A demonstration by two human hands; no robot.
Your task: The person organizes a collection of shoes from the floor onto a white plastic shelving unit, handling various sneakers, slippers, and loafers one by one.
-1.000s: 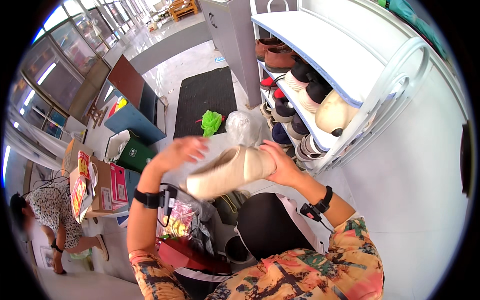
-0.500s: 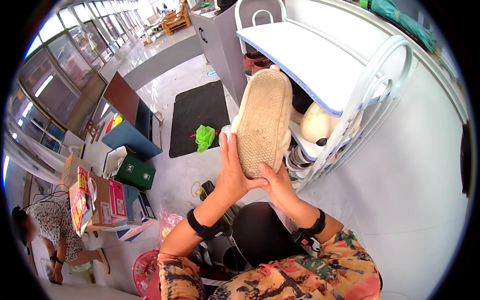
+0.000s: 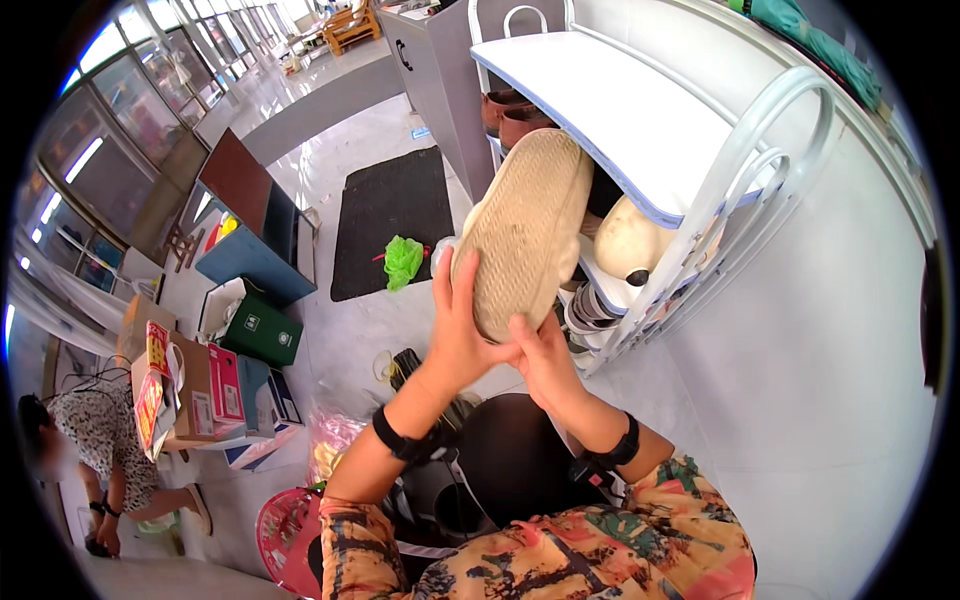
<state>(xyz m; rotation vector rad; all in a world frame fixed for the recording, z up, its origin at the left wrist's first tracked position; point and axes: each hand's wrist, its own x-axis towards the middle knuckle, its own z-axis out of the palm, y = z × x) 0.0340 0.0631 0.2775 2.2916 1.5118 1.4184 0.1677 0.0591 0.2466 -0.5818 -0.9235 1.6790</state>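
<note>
A cream-coloured slipper (image 3: 525,235) is held up in front of me, its ridged sole facing me. My left hand (image 3: 462,325) grips its left edge and lower end, fingers along the side. On the lower right, my right hand (image 3: 545,360) holds the same end, thumb pressed on the sole and fingers hidden behind it. The slipper's upper side is mostly out of sight. Just to the right stands a white shoe rack (image 3: 640,120). On its middle shelf sits a cream rounded slipper with a dark tip (image 3: 622,245), and brown shoes (image 3: 520,122) are behind the raised slipper.
A black mat (image 3: 390,215) bears a green plastic bag (image 3: 403,262). Cardboard boxes (image 3: 205,385), a green box (image 3: 255,325) and a blue cabinet (image 3: 262,255) stand left. A person (image 3: 115,450) bends down at the far left. A red basket (image 3: 285,535) sits near my left arm.
The slipper has tilted a little further to the right, and both hands have shifted slightly up with it. My view has moved slightly. The person at left has bent a bit lower.
</note>
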